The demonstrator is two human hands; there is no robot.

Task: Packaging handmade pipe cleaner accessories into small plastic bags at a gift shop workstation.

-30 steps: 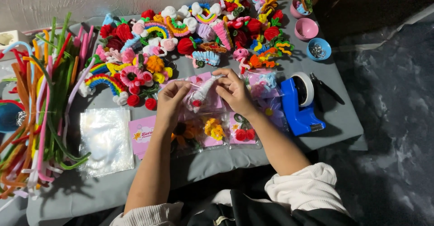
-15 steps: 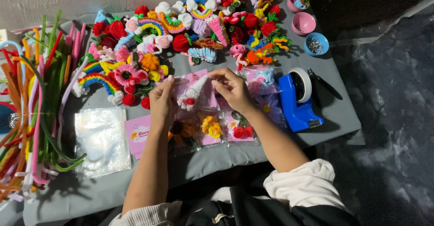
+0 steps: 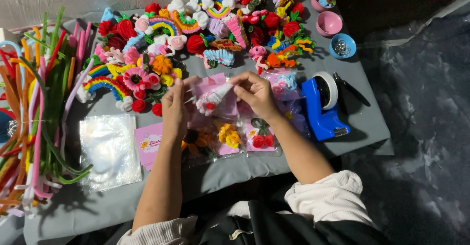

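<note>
- Fuzzy chenille stems in green, orange, pink and white [image 3: 34,122], a long loose bundle, lie at the far left edge of the grey cloth-covered table [image 3: 98,210]
- Clear empty plastic sleeves [image 3: 108,149], stacked flat, rest just right of the stems
- Left hand [image 3: 175,110]: fingers pinched on the left edge of the small clear packet with a pink backing card and a white-and-red chenille ornament [image 3: 213,98], held above the table
- The packet sits between both hands, above a row of sealed packets with a sunflower, yellow blossoms and red cherries [image 3: 230,137] lying flat near the front edge
- Right hand [image 3: 255,94]: fingertips closed on the packet's upper right end, palm turned down
- Finished chenille ornaments, rainbows, roses and flowers [image 3: 205,24], crowd the back of the table
- Blue tape dispenser with a white roll [image 3: 323,105] stands just right of the right hand
- Two pink bowls and one blue bowl [image 3: 335,27] sit at the back right corner
</note>
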